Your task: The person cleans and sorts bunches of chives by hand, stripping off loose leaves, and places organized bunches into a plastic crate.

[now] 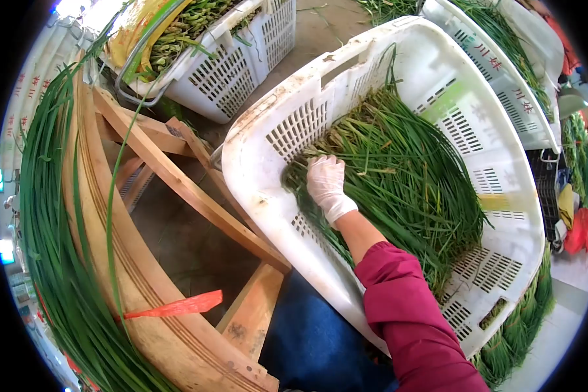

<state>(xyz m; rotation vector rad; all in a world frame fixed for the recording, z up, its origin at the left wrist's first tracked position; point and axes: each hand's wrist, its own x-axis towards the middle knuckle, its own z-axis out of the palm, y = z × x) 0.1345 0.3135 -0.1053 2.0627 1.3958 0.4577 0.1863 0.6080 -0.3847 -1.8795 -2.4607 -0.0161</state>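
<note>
My right hand (326, 186), in a thin whitish glove, reaches down into a large white plastic crate (255, 153). Its fingers are curled closed on the pale stem ends of garlic chives (405, 170) near the crate's left wall. The long green leaves spread from there to the right across the crate's bottom; part of them is hidden under my forearm in its maroon sleeve. My left hand is out of view.
To the left, more garlic chives (46, 215) lie along a wooden stand (98, 189) with a red plastic strip (176, 306) hanging from it. Another crate (232, 72), holding greens, stands behind. More crates (496, 65) are at upper right; bundled chives (519, 336) lie at lower right.
</note>
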